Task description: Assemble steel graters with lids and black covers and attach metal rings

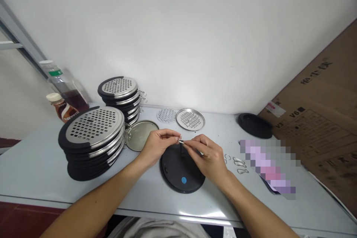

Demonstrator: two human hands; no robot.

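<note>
My left hand [157, 145] and my right hand [208, 154] meet above a round black disc [181, 173] with a blue dot sticker. Fingertips of both hands are closed in a pinch on a small shiny metal piece [181, 141]; its exact shape is mostly hidden by the fingers. Beneath the pinch, a thin dark upright part [182, 150] shows against the disc. Several bent metal wire clips [240, 163] lie on the table just right of my right hand. Behind my left hand is a round metal lid-like plate [139, 134].
Two stacks of perforated round metal plates with black rims [96, 126] [119, 87] stand left. Two perforated discs [166, 115] [190, 119] lie near the wall. Bottles [71, 95] are far left. A black disc [255, 125], a blurred-out flat item [267, 171] and a cardboard box [320, 111] are right.
</note>
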